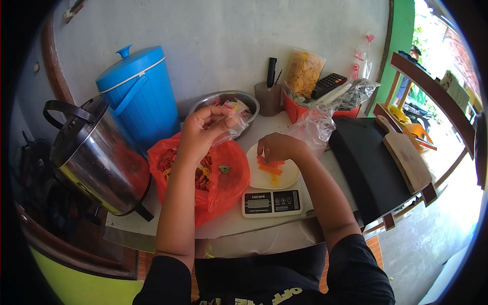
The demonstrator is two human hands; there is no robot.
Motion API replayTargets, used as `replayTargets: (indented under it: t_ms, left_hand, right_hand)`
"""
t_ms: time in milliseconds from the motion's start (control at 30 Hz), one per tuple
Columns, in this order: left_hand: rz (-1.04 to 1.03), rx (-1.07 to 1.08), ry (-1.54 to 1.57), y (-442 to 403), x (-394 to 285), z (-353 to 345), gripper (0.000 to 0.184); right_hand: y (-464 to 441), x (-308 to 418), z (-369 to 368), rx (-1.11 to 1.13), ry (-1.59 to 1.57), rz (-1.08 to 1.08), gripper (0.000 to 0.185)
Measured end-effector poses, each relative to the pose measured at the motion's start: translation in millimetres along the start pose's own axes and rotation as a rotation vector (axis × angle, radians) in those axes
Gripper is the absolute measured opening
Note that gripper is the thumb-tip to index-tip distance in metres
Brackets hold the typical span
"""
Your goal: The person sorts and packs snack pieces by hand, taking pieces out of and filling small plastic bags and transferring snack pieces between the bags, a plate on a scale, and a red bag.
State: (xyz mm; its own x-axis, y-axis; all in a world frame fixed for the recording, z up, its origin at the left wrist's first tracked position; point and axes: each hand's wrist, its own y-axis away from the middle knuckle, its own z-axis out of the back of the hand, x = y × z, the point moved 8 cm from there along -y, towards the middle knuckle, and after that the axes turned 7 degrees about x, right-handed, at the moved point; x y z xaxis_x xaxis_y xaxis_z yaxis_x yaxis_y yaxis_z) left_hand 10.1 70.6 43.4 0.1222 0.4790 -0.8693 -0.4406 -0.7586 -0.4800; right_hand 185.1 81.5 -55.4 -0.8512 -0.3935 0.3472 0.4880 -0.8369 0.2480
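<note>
My left hand (pixel 206 127) is raised above the red plastic bag (pixel 233 170), its fingers pinched on a small clear plastic bag (pixel 235 127). Inside the red bag lie many orange-red pieces (pixel 203 175). My right hand (pixel 280 148) is over the white plate (pixel 288 178) of the kitchen scale (pixel 272 203), fingers bent down at some orange pieces (pixel 271 166). Whether those fingers grip a piece is hard to see. A yellow piece (pixel 275 180) lies near them on the plate.
A steel pot (pixel 96 152) and blue jug (pixel 145 91) stand at left. Behind my hands is a metal bowl (pixel 251 101). A grey cup (pixel 268 99), red basket (pixel 295 109), black case (pixel 363 165) and wooden board (pixel 406 157) are to the right.
</note>
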Motion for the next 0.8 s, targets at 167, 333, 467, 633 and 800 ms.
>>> replayTargets:
  t_ms: [167,333,467,633,800]
  left_hand:
    - [-0.014,-0.02,0.013,1,-2,0,0.023]
    - [-0.017,-0.019,0.122,1,-3,-3,0.025]
    - [0.017,-0.017,0.179,2,2,-4,0.027]
    - [0.046,-0.004,0.224,0,10,-9,0.026]
    - [0.067,0.024,0.277,2,12,-18,0.025]
  right_hand:
    - [-3,-7,-1,-0.004,-0.035,0.011,0.043]
    - [6,0,9,-0.088,-0.086,-0.031,0.04]
    - [32,16,56,-0.435,-0.477,0.261,0.034]
    - [88,31,102,-0.951,-1.084,0.738,0.038]
    - [113,57,103,-1.071,-1.102,0.869,0.034]
